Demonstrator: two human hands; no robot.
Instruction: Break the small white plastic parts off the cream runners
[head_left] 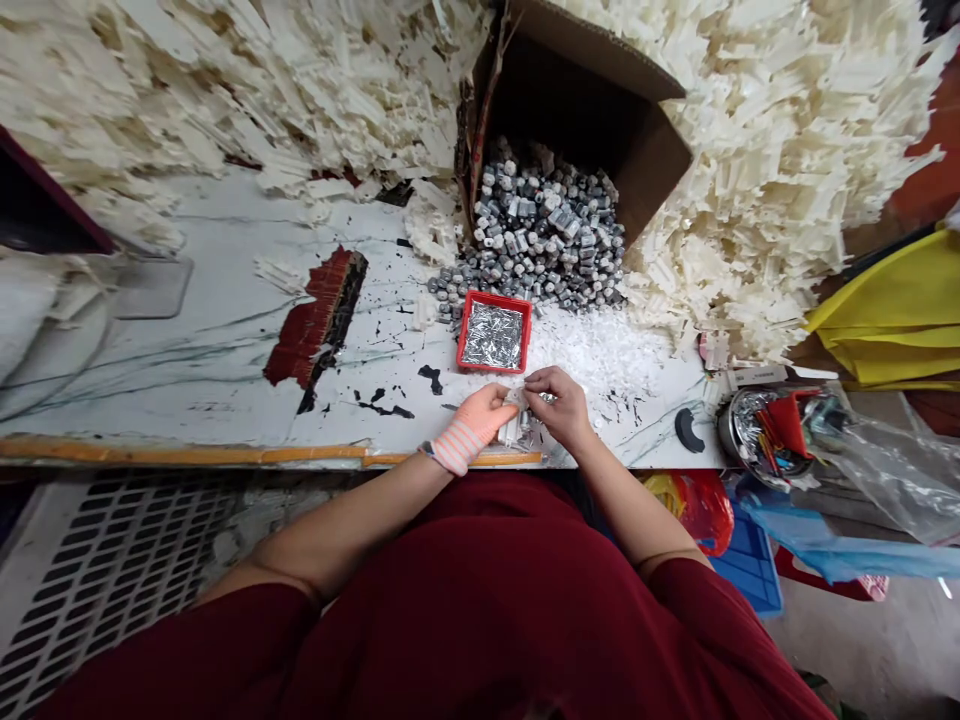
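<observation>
My left hand (474, 428), in a pale orange striped glove, is closed on a small white plastic piece (511, 430) near the table's front edge. The bare fingers of my right hand (562, 408) are pinched together at the top of that piece; whatever sits between them is too small to make out. Some shiny metal bits lie under and beside the hands. Just beyond them stands a red square tray (460, 340) filled with thin metal pins (492, 336).
A tipped cardboard box (660, 170) spills small grey-and-white cylindrical parts (551, 235). Cream plastic pieces (750, 180) are heaped behind. White bits (607, 355) lie right of the tray. A torn red-brown slab (311, 325) is at left, a cluttered metal bowl (739, 440) at right.
</observation>
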